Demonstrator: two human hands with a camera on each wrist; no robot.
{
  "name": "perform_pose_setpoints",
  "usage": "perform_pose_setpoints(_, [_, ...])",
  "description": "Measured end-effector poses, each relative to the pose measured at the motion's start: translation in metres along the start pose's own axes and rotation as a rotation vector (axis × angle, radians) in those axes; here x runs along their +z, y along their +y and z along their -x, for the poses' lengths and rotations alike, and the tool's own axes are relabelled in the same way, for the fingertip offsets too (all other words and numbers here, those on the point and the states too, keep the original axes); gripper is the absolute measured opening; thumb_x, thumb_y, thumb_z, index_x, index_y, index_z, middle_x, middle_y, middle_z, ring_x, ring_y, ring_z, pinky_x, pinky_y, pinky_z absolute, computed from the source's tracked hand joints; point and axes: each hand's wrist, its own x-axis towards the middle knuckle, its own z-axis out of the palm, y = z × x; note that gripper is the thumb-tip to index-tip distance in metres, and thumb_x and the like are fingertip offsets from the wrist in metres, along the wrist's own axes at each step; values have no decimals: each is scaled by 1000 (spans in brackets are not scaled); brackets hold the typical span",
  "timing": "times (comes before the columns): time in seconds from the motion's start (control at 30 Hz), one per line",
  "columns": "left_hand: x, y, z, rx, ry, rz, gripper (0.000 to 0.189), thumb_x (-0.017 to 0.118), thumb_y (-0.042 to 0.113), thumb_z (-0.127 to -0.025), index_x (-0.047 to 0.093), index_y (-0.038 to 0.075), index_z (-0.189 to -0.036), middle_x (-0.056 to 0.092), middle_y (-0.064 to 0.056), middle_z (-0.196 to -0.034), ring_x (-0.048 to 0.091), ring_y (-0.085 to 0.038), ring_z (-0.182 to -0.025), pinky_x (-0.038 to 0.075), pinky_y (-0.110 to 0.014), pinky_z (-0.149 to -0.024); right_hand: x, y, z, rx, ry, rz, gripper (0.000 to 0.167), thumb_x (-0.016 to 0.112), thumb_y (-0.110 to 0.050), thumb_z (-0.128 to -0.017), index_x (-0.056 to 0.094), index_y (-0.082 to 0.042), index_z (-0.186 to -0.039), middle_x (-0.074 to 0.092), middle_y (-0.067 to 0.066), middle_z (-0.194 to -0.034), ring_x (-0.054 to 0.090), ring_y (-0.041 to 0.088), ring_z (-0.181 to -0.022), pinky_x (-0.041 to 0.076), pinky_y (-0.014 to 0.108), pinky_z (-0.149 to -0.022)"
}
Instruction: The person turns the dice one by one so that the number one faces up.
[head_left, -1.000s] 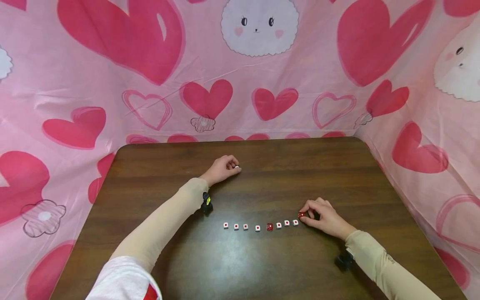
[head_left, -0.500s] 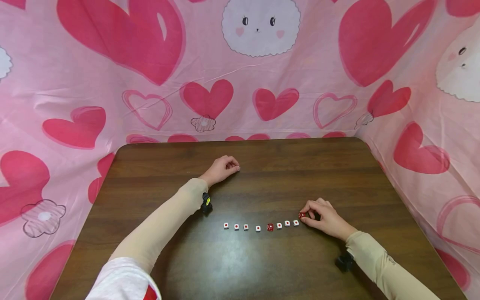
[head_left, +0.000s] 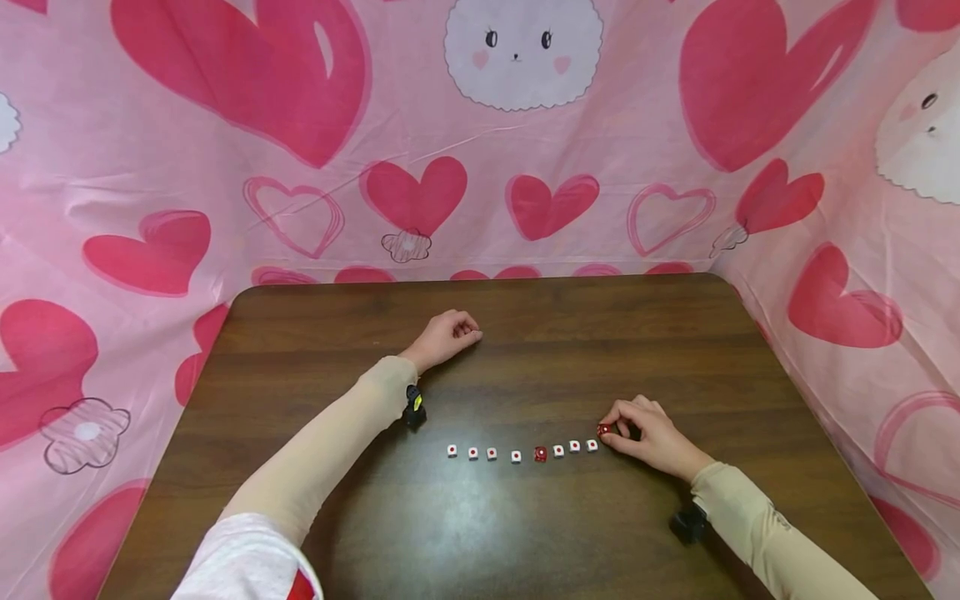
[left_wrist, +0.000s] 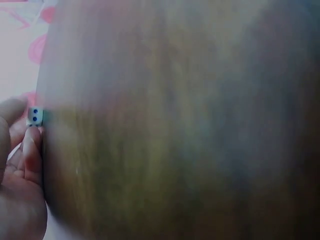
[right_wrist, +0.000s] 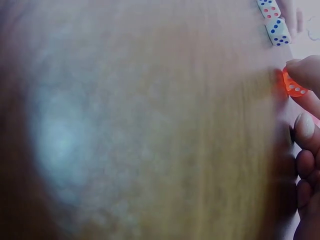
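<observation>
At the right end of a row of dice, my right hand (head_left: 651, 435) pinches a translucent red die (head_left: 603, 430) between thumb and finger. The right wrist view shows this red die (right_wrist: 295, 86) with white pips, a small gap from the white dice (right_wrist: 278, 32). Farther back on the table, my left hand (head_left: 445, 337) holds a white die (left_wrist: 35, 116) with blue pips at its fingertips; the fingers hide it in the head view. Several white dice (head_left: 516, 457) with one red pip on top and another red die (head_left: 540, 454) make up the row.
The brown wooden table (head_left: 450, 533) has rounded far corners. Pink cloth (head_left: 480, 208) printed with hearts hangs behind it and at both sides. Black wrist cameras sit on the left sleeve (head_left: 322, 442) and the right sleeve (head_left: 772, 525).
The white die at my left fingertips, visible in the head view one second ago, is now hidden behind them. My right hand and the row of dice stay in place.
</observation>
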Motion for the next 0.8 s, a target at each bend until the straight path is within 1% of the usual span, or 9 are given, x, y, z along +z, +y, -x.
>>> perform_pose_setpoints(0.1, [1, 1, 0, 9, 4, 1, 17, 75, 13, -95, 71, 2, -107, 63, -10, -96, 60, -22, -90, 49, -31, -82, 0, 0, 0, 0, 1, -2, 28, 85, -13, -85, 67, -32, -97, 47, -22, -76, 39, 4, -77, 24, 30, -75])
perform_pose_setpoints(0.2, [0, 1, 1, 5, -15, 7, 21, 78, 13, -93, 70, 2, -109, 62, -10, -96, 60, -21, -89, 49, -31, -82, 1, 0, 1, 0, 2, -1, 28, 85, -13, -86, 67, -32, -96, 47, -22, -76, 39, 4, -77, 23, 30, -75])
perform_pose_setpoints(0.3, [-1, 1, 1, 8, -19, -1, 20, 76, 15, -95, 70, 2, -109, 63, -9, -97, 60, -21, -90, 50, -32, -83, 1, 0, 1, 2, 3, -3, 28, 85, -13, -86, 67, -32, -96, 47, -22, -76, 39, 4, -77, 23, 30, -75])
perform_pose_setpoints(0.43, [-1, 0, 2, 13, -12, -2, 16, 72, 14, -98, 70, 2, -109, 63, -10, -98, 60, -22, -92, 50, -33, -85, 1, -1, 1, 1, 11, -7, 28, 85, -12, -85, 68, -31, -96, 47, -22, -76, 39, 4, -76, 23, 30, -75])
perform_pose_setpoints(0.53, [0, 0, 1, 6, -22, 13, 19, 76, 13, -95, 70, 2, -110, 62, -10, -99, 59, -22, -92, 49, -32, -84, 1, -1, 1, -1, 17, -11, 28, 86, -12, -85, 68, -30, -96, 47, -21, -76, 39, 4, -77, 23, 30, -76])
perform_pose_setpoints(0.67, [0, -1, 1, -1, -34, 9, 26, 82, 17, -92, 70, 4, -110, 60, -9, -99, 58, -20, -90, 49, -30, -82, 1, 0, 1, -1, 18, -9, 28, 85, -12, -85, 68, -30, -96, 47, -21, -76, 39, 4, -77, 23, 29, -76])
perform_pose_setpoints(0.8, [1, -2, 0, 20, -15, -23, 20, 76, 19, -96, 71, 5, -109, 62, -9, -99, 59, -21, -91, 49, -32, -83, 1, 1, 0, 3, 20, -8, 29, 86, -12, -84, 67, -31, -96, 47, -22, -75, 39, 4, -76, 23, 29, -76])
